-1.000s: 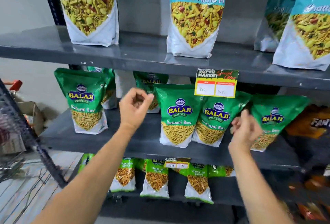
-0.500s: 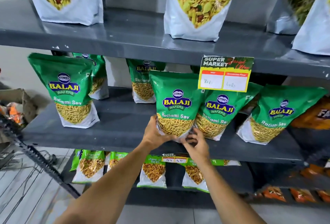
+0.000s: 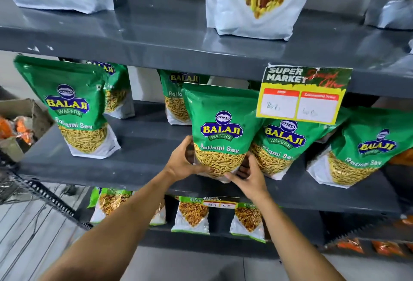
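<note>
A green Balaji Ratlami Sev pouch (image 3: pixel 220 128) stands upright at the middle of the grey middle shelf (image 3: pixel 138 144). My left hand (image 3: pixel 182 161) grips its lower left corner, fingers curled round the edge. My right hand (image 3: pixel 248 176) holds its lower right corner, thumb under the white base. A second pouch (image 3: pixel 281 144) leans against it on the right, and a third pouch (image 3: pixel 366 148) leans further right. Another green pouch (image 3: pixel 78 110) stands at the shelf's left end.
A yellow price tag (image 3: pixel 301 95) hangs from the upper shelf (image 3: pixel 156 41), which carries white mix pouches (image 3: pixel 257 1). Smaller packs (image 3: pixel 192 215) fill the lower shelf. A wire cart (image 3: pixel 33 189) stands at the left, with a cardboard box (image 3: pixel 22 110) behind it.
Both hands came down from mid-air onto the middle pouch's bottom corners. The view has closed in on the shelf.
</note>
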`<state>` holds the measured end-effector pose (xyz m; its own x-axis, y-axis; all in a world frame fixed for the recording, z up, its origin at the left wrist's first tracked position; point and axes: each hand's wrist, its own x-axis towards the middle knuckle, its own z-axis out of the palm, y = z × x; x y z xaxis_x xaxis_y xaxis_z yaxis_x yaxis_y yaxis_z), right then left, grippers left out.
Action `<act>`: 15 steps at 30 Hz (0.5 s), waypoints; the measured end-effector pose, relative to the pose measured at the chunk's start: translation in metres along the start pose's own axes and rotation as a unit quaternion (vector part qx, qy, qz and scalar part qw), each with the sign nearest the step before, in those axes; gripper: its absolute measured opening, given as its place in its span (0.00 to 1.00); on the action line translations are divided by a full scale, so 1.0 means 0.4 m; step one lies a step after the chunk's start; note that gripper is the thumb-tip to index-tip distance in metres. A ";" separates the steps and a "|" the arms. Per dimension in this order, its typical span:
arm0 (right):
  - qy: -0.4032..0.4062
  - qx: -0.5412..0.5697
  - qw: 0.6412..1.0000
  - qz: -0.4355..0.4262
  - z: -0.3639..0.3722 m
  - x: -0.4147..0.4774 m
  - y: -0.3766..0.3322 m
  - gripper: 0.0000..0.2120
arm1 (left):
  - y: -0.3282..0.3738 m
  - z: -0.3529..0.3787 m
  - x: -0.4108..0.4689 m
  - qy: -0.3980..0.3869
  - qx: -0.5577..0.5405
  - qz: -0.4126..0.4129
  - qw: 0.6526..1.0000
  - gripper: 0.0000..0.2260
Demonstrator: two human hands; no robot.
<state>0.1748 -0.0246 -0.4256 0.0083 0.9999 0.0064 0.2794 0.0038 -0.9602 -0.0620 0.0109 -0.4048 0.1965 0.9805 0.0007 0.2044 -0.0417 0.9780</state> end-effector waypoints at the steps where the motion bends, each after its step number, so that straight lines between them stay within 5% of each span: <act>1: -0.004 0.003 1.000 0.002 0.007 0.006 -0.007 0.40 | -0.001 -0.019 0.003 -0.006 0.002 0.006 1.000 0.36; 10: -0.023 -0.015 1.000 -0.001 0.032 0.027 -0.049 0.33 | -0.015 -0.078 0.005 -0.022 0.030 0.037 0.999 0.36; 15: -0.052 -0.016 0.998 -0.008 0.109 0.063 -0.083 0.36 | -0.030 -0.172 -0.005 -0.009 0.014 0.019 1.000 0.40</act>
<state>0.1238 0.0010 -0.4057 -0.0961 0.9953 -0.0092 0.3102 0.0211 -0.9504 -0.1308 0.0224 -0.4024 0.2209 0.9747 0.0341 0.2225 -0.0844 0.9713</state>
